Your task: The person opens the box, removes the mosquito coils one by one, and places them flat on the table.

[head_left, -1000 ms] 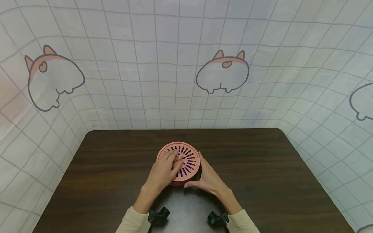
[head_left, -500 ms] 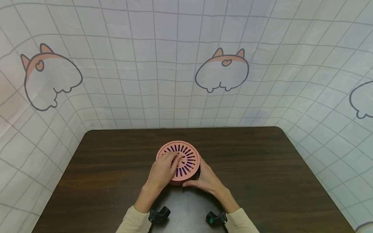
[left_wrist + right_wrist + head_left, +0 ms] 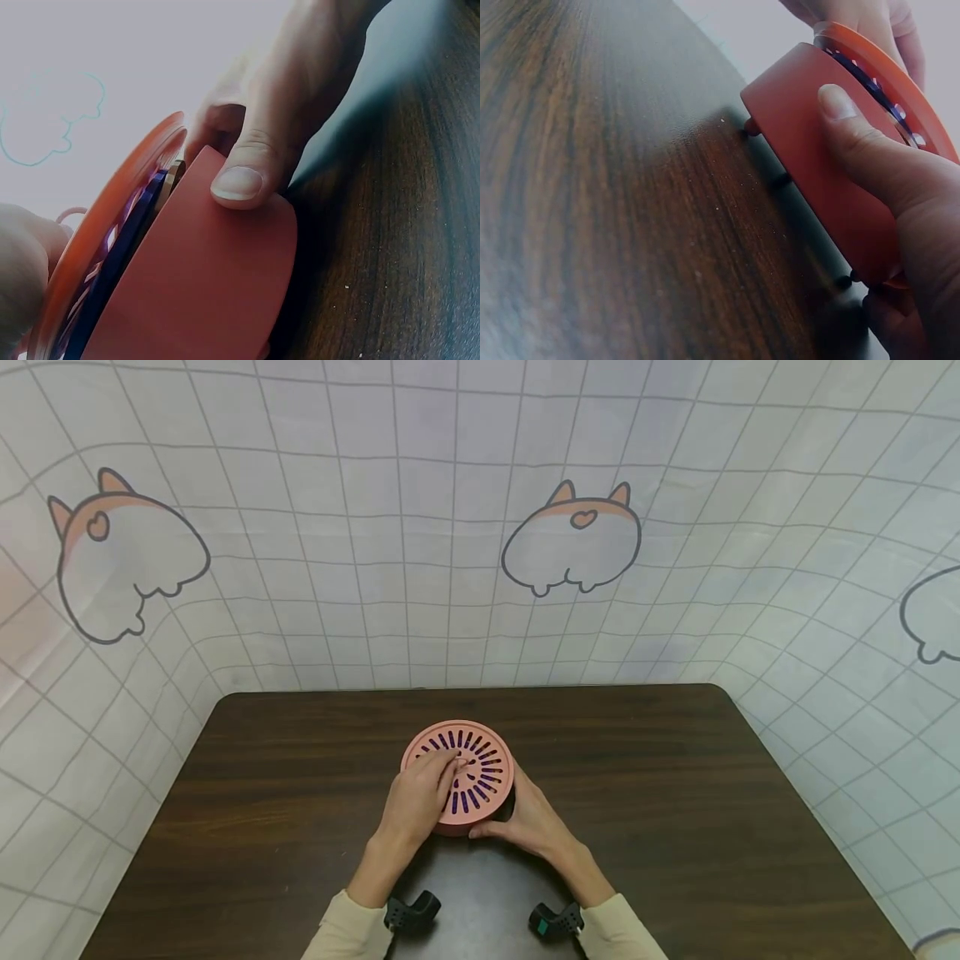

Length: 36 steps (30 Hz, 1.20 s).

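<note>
A round pink mosquito coil holder [image 3: 453, 830] stands near the middle of the table, on small feet seen in the right wrist view. Its slotted lid [image 3: 482, 782] carries a small ring [image 3: 71, 213] at the centre, which my left hand [image 3: 412, 797] pinches from above. The right hand [image 3: 536, 820] grips the holder's right side, thumb on the near wall [image 3: 799, 124] and fingers round the far side. Between lid rim and wall, the left wrist view shows a dark purple band [image 3: 120, 255] and a tan edge [image 3: 171, 178]. The left fingertips are partly hidden.
The dark wood-grain table [image 3: 675, 793] reaches out on both sides of the holder. A white gridded curtain [image 3: 360, 568] with cartoon animals hangs behind and beside it. Black wrist cameras [image 3: 412, 912] sit near both cream sleeves [image 3: 348, 931].
My left fingers, more spread over the lid a second ago, have drawn together at the ring. The right hand keeps its grip, and the holder stays in place.
</note>
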Tool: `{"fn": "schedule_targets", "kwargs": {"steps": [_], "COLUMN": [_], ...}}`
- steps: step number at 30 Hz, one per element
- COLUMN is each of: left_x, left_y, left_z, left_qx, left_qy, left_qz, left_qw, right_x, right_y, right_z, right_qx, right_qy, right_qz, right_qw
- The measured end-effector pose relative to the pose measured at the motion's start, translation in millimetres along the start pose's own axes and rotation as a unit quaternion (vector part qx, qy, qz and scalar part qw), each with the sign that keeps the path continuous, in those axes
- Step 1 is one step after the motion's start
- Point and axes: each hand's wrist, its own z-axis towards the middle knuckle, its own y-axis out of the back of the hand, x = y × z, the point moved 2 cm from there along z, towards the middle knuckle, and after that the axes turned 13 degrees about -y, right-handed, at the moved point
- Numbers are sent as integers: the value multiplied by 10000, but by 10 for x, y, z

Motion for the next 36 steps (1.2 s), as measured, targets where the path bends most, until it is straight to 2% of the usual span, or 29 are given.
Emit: {"fn": "schedule_targets", "kwargs": {"steps": [13,23,36], "left_x": [6,6,1], "left_y": [22,32,85], "left_z": [18,11,35], "left_qx": [12,30,-168], "left_qy": [-10,104,-19], "left_qz": [14,-43,8], "left_qw": [10000,9999,9999], "right_x": [-18,-6,-23], "right_y": [-17,-25,-24], "right_z": [6,-1,-1], "right_qx": [-101,-126,-132], "right_qy": [-160,-316,-359], "right_qz": [-133,-136,-147], "right_qw": [9997,9993,9992]}}
